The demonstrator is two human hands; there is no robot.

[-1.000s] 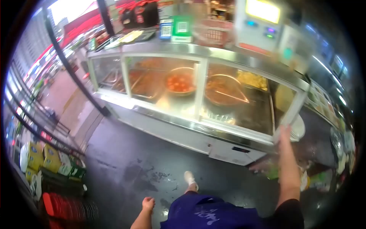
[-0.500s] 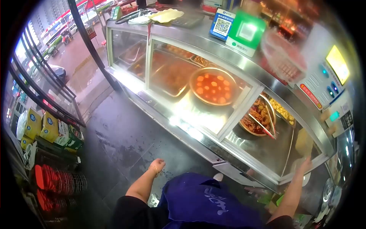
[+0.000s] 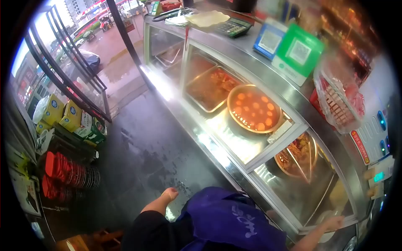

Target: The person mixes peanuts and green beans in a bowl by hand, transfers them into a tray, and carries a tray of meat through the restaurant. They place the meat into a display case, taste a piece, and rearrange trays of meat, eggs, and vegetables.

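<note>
Person's right hand (image 3: pixel 333 224) at display-case frame (image 3: pixel 275 201), grip unclear; left hand (image 3: pixel 171 193), fingers curled together. Blue QR-code stand (image 3: pixel 269 40), green QR-code stand (image 3: pixel 299 54); red label (image 3: pixel 360 146) shows "5".

right hand (image 3: pixel 333 224): we cannot tell whether it grips the cabinet frame (image 3: pixel 278 203); its forearm (image 3: pixel 310 242) is cut off below.
left hand (image 3: pixel 171 193): we cannot see inside the curled fingers.
pan (image 3: pixel 286 172): partly hidden from us by the cabinet frame.
green sign (image 3: pixel 298 54): too blurred for us to read.
calculator (image 3: pixel 233 28): keys too small to make out.
red basket (image 3: pixel 338 104): contents blurred.
</note>
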